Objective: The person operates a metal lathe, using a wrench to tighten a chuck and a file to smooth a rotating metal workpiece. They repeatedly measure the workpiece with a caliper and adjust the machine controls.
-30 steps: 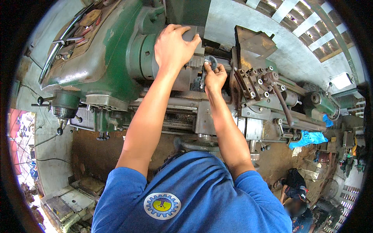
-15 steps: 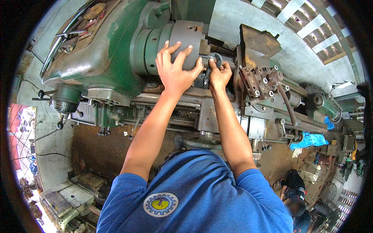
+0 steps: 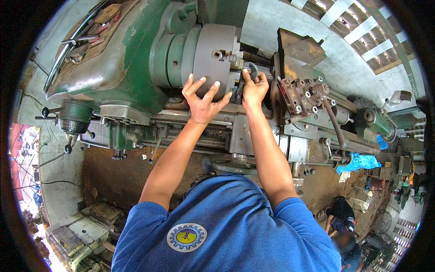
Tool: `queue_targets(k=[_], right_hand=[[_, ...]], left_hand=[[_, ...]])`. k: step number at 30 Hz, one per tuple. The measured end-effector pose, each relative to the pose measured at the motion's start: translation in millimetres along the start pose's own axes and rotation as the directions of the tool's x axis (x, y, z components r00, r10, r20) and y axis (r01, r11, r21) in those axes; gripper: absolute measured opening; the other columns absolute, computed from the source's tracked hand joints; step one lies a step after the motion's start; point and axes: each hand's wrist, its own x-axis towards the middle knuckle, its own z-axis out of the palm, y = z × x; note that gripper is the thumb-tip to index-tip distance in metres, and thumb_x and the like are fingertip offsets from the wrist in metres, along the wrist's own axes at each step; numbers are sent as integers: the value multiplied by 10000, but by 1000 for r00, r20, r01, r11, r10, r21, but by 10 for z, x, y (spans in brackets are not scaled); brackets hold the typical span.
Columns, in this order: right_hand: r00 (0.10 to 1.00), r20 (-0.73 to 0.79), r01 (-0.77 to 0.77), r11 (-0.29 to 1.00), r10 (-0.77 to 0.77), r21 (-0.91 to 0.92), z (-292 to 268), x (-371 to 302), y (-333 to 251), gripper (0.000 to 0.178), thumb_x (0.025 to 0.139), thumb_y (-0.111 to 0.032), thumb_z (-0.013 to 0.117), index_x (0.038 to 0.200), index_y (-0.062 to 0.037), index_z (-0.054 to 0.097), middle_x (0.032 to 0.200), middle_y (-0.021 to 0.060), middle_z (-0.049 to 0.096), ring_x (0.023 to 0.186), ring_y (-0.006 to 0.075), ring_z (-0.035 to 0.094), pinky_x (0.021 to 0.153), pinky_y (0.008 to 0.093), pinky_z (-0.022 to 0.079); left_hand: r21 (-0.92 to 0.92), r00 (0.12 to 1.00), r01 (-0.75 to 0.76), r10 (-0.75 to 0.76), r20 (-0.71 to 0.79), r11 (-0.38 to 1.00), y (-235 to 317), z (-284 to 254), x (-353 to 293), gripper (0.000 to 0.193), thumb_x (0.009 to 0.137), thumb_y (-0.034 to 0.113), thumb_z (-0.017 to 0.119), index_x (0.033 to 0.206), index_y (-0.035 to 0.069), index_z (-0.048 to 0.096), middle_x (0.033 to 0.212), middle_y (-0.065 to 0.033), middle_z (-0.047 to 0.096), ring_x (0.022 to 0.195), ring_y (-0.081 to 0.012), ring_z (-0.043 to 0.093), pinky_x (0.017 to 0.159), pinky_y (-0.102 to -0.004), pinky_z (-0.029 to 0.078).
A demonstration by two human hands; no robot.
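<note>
The lathe's grey chuck [image 3: 208,68] faces right from the green headstock. My left hand [image 3: 201,103] lies against its lower near side, fingers spread and holding nothing. A square key socket shows on the chuck's upper side, and stepped jaws [image 3: 235,61] stick out of its face. Just right of the jaws, my right hand [image 3: 254,90] is closed with thumb and fingers on a curved grey, C-shaped tool [image 3: 254,69] that looks like a micrometer. My fingers hide much of it. Whether it touches anything in the chuck I cannot tell.
The tool post [image 3: 301,97] with its bolts and long handle stands right of my right hand. Behind it rises a rusty metal block [image 3: 301,50]. The tailstock [image 3: 378,119] is farther right. Loose tools lie on the headstock [image 3: 122,63]. A person [image 3: 344,226] crouches at lower right.
The chuck has turned toward me, its key socket now lower. My left hand has moved down with it. The right hand stays beside the jaws, shifted slightly, with the curved tool.
</note>
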Motion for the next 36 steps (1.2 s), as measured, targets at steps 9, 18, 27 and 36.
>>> queue_targets(k=[9, 18, 27, 36], right_hand=[[1000, 3, -14, 1000, 14, 2, -12, 27, -4, 199, 891, 25, 777, 923, -51, 596, 913, 63, 730, 748, 92, 643, 652, 238, 488], [992, -38, -120, 993, 120, -4, 22, 15, -74, 192, 880, 31, 783, 927, -28, 606, 890, 84, 734, 759, 109, 657, 690, 237, 502], [991, -71, -118, 993, 116, -24, 55, 6, -119, 190, 862, 21, 795, 952, -1, 630, 908, 99, 746, 761, 118, 661, 689, 260, 501], [988, -119, -124, 962, 97, -242, 67, 6, -171, 202, 850, 0, 807, 955, -2, 634, 846, 89, 741, 708, 105, 631, 630, 259, 470]], left_hand=[[-32, 986, 112, -107, 127, 993, 186, -320, 156, 501, 703, 316, 918, 1117, 145, 692, 1246, -147, 504, 1259, -416, 447, 1055, -551, 366], [213, 873, 296, -354, 335, 931, 205, 149, 1636, 529, 776, 419, 791, 1233, 174, 689, 1296, -144, 585, 1220, -359, 556, 1063, -504, 419], [309, 883, 197, -306, 357, 930, 205, 197, 1567, 471, 830, 429, 739, 1240, 199, 720, 1342, -98, 628, 1232, -349, 607, 1075, -477, 465], [331, 850, 235, -359, 386, 914, 216, 211, 1587, 464, 832, 429, 735, 1237, 203, 732, 1356, -100, 629, 1248, -344, 602, 1089, -470, 462]])
